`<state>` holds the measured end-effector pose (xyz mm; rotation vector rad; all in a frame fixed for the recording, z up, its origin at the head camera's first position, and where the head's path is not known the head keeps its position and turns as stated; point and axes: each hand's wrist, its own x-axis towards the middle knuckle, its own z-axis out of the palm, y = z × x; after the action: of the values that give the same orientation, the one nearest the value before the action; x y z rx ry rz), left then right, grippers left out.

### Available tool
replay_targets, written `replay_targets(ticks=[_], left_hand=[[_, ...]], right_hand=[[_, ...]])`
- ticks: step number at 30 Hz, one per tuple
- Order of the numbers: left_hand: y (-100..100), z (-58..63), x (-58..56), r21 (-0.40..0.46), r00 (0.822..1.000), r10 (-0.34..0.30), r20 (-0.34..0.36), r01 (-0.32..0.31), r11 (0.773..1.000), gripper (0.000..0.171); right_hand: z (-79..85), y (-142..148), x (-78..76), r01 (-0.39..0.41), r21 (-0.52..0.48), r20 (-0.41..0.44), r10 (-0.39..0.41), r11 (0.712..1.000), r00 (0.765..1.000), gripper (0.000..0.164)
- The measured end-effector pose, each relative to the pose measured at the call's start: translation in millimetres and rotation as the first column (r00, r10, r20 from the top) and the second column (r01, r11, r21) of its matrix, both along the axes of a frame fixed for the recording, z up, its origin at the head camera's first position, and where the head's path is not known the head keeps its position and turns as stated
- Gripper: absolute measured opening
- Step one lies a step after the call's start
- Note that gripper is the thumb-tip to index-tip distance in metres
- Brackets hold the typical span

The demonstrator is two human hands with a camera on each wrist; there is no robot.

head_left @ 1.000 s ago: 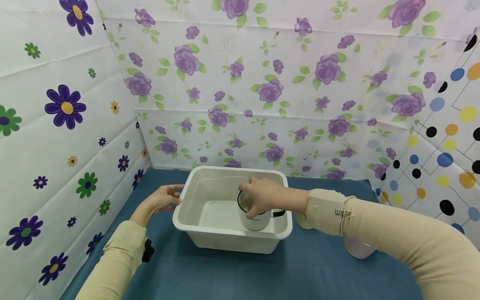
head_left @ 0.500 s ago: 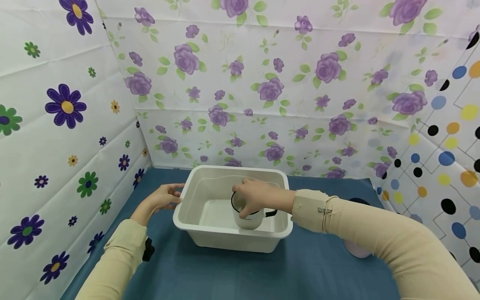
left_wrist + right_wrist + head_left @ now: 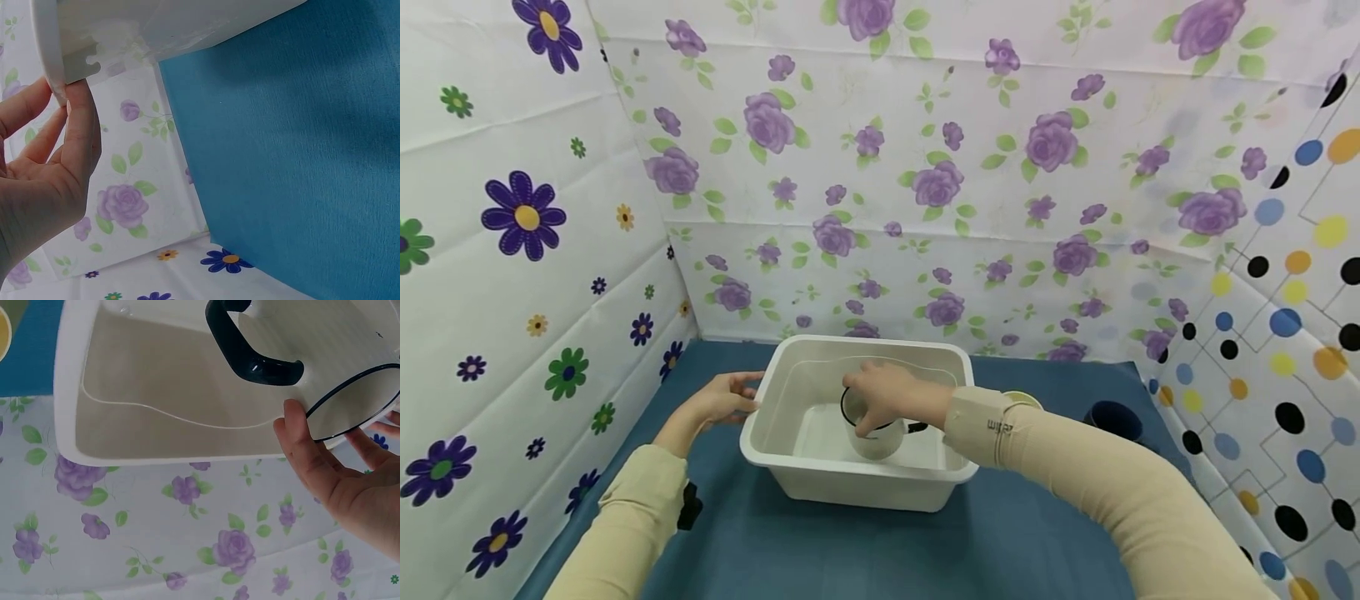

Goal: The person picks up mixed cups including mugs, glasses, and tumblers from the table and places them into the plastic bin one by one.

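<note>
At the back of the blue-covered bench rises a floral sheet; a daisy sheet stands at the left, and a dotted sheet at the right. The white basin sits with its far rim near the back edge, and in front of it the blue surface stretches widely. The left hand pinches the basin's left rim; its grip is nearly closed upon this thin edge. Inside the basin, about the middle, is the white mug, whose black handle points to the right. The right hand holds it from above, the grip spread around the dark rim. Whether the mug touches the basin floor, I cannot tell. Some room remains between the mug and both side walls. Beyond the right sleeve, which partly hides them, are the yellow cup and the dark blue cup.
</note>
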<state>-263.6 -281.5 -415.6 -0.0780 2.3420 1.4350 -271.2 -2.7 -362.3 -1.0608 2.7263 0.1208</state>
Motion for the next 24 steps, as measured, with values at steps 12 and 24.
replay_targets(ticks=[12, 24], left_hand=[[1.1, 1.1, -0.6, 0.015, 1.000, -0.004, 0.002, 0.004, 1.000, 0.067], [-1.5, 3.0, 0.1, 0.011, 0.999, 0.027, 0.025, -0.028, 1.000, 0.066]], right_hand=[[-14.7, -26.1, -18.1, 0.022, 0.000, 0.027, -0.022, 1.000, 0.999, 0.071], [-44.9, -52.7, -38.1, 0.046, -0.020, 0.028, -0.045, 0.999, 0.999, 0.073]])
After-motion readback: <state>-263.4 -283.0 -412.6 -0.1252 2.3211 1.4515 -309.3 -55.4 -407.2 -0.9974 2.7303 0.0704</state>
